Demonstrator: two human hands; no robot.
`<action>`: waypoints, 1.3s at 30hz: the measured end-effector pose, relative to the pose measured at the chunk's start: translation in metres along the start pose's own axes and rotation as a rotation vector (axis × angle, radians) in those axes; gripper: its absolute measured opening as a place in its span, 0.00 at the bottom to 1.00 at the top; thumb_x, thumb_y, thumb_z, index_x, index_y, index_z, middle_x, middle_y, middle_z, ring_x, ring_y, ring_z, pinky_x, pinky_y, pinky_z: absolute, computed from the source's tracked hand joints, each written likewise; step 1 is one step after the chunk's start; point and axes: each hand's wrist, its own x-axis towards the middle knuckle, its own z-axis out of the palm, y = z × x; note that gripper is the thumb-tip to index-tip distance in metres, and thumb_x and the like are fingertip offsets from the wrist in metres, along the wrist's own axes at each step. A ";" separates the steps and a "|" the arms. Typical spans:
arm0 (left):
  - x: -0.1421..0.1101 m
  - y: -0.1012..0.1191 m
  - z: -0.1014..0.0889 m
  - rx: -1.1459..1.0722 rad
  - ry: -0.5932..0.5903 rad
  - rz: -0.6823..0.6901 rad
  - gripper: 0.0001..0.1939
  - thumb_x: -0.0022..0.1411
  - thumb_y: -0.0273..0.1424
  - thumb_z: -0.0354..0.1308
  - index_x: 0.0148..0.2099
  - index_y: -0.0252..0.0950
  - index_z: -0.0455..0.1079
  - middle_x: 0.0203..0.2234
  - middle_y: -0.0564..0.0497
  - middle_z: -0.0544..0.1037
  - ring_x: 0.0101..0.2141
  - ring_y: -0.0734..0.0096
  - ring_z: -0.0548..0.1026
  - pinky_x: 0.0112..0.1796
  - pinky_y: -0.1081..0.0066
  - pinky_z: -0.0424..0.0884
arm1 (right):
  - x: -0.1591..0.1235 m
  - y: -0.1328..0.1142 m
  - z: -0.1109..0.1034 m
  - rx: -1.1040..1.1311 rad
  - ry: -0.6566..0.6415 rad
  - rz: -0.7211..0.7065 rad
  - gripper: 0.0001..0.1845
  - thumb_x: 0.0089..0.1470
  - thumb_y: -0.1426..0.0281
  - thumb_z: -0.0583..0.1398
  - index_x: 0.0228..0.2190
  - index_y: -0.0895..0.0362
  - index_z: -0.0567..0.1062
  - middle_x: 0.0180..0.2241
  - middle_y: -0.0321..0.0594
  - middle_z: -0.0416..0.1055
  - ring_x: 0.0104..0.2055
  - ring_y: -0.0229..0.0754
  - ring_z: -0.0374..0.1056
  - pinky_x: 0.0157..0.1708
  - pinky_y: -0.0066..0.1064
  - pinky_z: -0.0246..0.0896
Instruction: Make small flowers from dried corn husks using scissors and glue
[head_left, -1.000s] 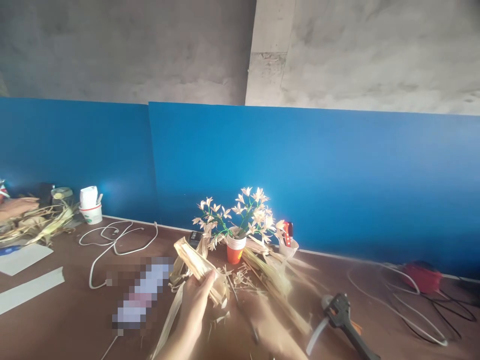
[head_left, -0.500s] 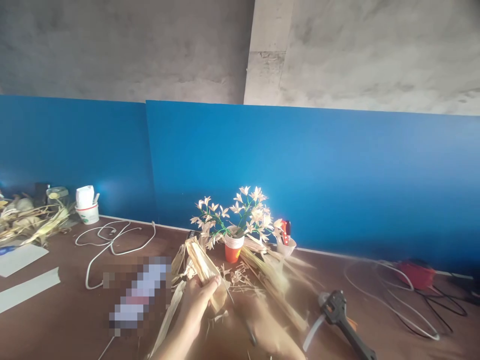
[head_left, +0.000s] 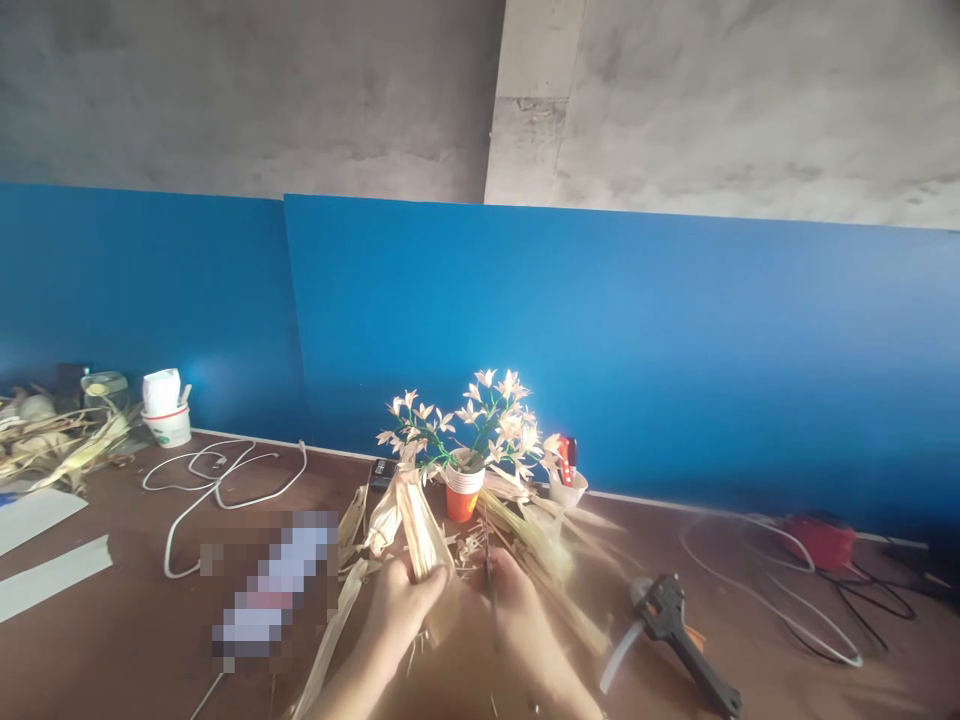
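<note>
My left hand [head_left: 401,605] is closed on a pale dried corn husk [head_left: 418,520] that stands up from its fingers over the brown table. My right hand [head_left: 521,615] is closed beside it, holding a thin dark tool [head_left: 487,565], perhaps scissors, that points up close to the husk. Just behind stands an orange paper cup [head_left: 463,493] with husk flowers [head_left: 480,415] on green stems. Loose husk strips [head_left: 536,550] lie around both hands.
A black glue gun [head_left: 679,640] lies at the right, with white cable [head_left: 757,575] and a red device [head_left: 821,540] beyond. A white cable [head_left: 217,475], a white cup [head_left: 166,420], a husk pile [head_left: 60,450] and paper sheets [head_left: 52,575] sit left. A blue board backs the table.
My right hand has risen from a blurred spot low on the table to the husk, with the dark tool now upright. My left hand turned the husk more upright.
</note>
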 end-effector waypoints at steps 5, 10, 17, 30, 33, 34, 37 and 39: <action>-0.005 0.001 0.006 0.030 -0.127 -0.013 0.06 0.40 0.30 0.67 0.27 0.37 0.79 0.19 0.47 0.80 0.27 0.53 0.78 0.27 0.67 0.70 | 0.001 0.007 -0.002 -0.058 0.063 -0.090 0.13 0.42 0.69 0.64 0.34 0.57 0.72 0.24 0.36 0.69 0.28 0.41 0.64 0.31 0.31 0.62; -0.012 0.013 0.005 -0.142 -0.235 -0.059 0.09 0.43 0.35 0.68 0.29 0.35 0.80 0.23 0.46 0.81 0.31 0.53 0.78 0.36 0.62 0.72 | 0.003 0.008 -0.007 -0.073 0.075 -0.184 0.08 0.46 0.69 0.60 0.33 0.58 0.72 0.27 0.39 0.71 0.31 0.42 0.66 0.32 0.31 0.62; -0.020 0.022 0.005 -0.442 -0.348 -0.136 0.25 0.39 0.41 0.72 0.40 0.31 0.80 0.35 0.38 0.82 0.40 0.48 0.78 0.42 0.59 0.72 | 0.004 -0.006 -0.007 -0.004 -0.010 0.044 0.10 0.37 0.70 0.64 0.26 0.57 0.69 0.21 0.31 0.65 0.22 0.34 0.57 0.23 0.26 0.53; -0.007 0.012 0.000 -0.345 -0.101 -0.042 0.18 0.41 0.42 0.71 0.30 0.32 0.77 0.22 0.47 0.79 0.26 0.60 0.77 0.30 0.68 0.70 | 0.000 -0.016 -0.006 0.091 -0.071 0.198 0.21 0.35 0.57 0.68 0.26 0.56 0.67 0.17 0.28 0.62 0.20 0.33 0.56 0.20 0.24 0.50; -0.002 0.012 -0.004 -0.246 0.020 0.013 0.19 0.41 0.44 0.70 0.28 0.32 0.77 0.21 0.46 0.80 0.27 0.59 0.77 0.30 0.68 0.70 | 0.001 -0.012 -0.013 0.028 -0.170 0.214 0.21 0.33 0.56 0.68 0.26 0.57 0.72 0.16 0.30 0.64 0.19 0.34 0.58 0.19 0.24 0.49; -0.002 0.012 -0.005 -0.237 0.035 0.017 0.19 0.42 0.45 0.69 0.28 0.32 0.77 0.21 0.46 0.80 0.27 0.58 0.77 0.30 0.68 0.70 | 0.001 -0.009 -0.014 0.014 -0.198 0.213 0.20 0.33 0.56 0.69 0.25 0.57 0.73 0.16 0.30 0.64 0.20 0.35 0.59 0.19 0.24 0.50; -0.002 0.010 -0.004 -0.258 0.067 0.012 0.20 0.43 0.44 0.68 0.31 0.31 0.77 0.23 0.45 0.81 0.28 0.57 0.77 0.30 0.68 0.71 | -0.001 0.000 -0.014 0.047 -0.247 0.194 0.19 0.32 0.57 0.70 0.24 0.56 0.76 0.18 0.33 0.66 0.22 0.38 0.62 0.22 0.27 0.55; -0.003 0.009 -0.003 -0.259 0.100 -0.003 0.19 0.43 0.44 0.68 0.30 0.31 0.77 0.23 0.45 0.81 0.28 0.57 0.78 0.30 0.68 0.70 | -0.002 0.004 -0.011 0.074 -0.260 0.186 0.18 0.32 0.57 0.70 0.24 0.56 0.77 0.19 0.34 0.67 0.22 0.39 0.63 0.23 0.29 0.57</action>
